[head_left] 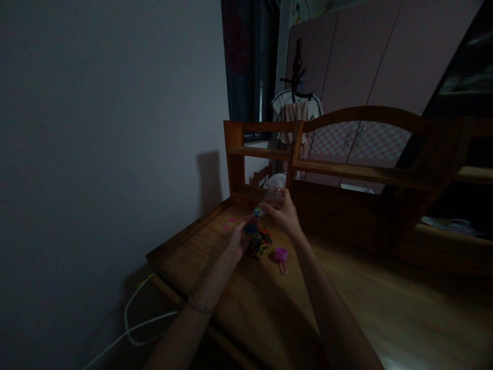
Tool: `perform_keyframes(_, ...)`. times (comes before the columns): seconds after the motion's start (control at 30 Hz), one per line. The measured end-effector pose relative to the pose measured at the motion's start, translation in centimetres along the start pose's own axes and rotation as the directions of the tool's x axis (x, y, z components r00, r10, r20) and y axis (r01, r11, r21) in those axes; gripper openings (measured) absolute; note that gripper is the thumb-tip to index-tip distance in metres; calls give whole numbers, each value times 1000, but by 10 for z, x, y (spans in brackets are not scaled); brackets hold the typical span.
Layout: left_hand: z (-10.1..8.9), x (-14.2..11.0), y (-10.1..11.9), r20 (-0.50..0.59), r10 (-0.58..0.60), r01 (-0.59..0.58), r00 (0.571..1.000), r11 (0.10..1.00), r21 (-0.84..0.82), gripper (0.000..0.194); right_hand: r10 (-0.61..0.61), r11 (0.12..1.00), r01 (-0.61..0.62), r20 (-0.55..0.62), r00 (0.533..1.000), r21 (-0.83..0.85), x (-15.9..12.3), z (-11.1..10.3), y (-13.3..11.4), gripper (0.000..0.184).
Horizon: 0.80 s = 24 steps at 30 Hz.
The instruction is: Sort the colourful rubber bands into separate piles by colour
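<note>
A clear plastic bottle [269, 199] is tilted over the wooden desk, its lower end to the left. My right hand [283, 210] is closed around its upper end. Some bright blue and yellow bands [258, 211] show inside, near the low end. My left hand [239, 237] is at that low end, its fingers curled at a dark blue clump of bands [251, 228]; its fingertips are partly hidden. Below, a pile of multicoloured elastic bands [259, 244] lies on the desk. Right of the pile is a pink cap [281, 254] with a pink loop [283, 267].
The wooden desk [346, 288] has a raised shelf unit [354, 172] along its back. A plain wall [115, 128] stands on the left, with a white cable [129, 329] below the desk's edge. Small pink pieces [231, 220] lie beyond my left hand. Clothes [296, 110] hang behind.
</note>
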<state>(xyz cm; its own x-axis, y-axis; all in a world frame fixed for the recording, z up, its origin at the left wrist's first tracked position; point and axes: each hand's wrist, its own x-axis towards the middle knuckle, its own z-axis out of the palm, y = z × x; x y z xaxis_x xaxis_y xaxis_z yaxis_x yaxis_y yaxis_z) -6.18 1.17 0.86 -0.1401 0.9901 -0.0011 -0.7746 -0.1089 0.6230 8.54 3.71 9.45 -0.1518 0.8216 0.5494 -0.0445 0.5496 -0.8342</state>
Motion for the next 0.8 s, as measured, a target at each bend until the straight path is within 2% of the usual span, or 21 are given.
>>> perform_keyframes(0.23, 8, -13, 6, 52, -28, 33, 998, 995, -90, 18, 40, 997, -41, 33, 999, 60, -4, 9, -1, 61)
perform_keyframes(0.43, 23, -25, 12, 204, -88, 103, 975, 992, -67, 33, 106, 989, -118, 126, 986, 91, -13, 22, 2, 57)
perform_keyframes(0.6, 24, -27, 13, 152, -75, 82, 986, 996, -40, 31, 77, 978, -98, 121, 990, 182, -10, 19, 3, 55)
perform_keyframes(0.8, 23, -26, 14, 76, -52, 56, 996, 997, -47, 26, 99, 964, -110, 55, 994, 242, -2, 0, -5, 61)
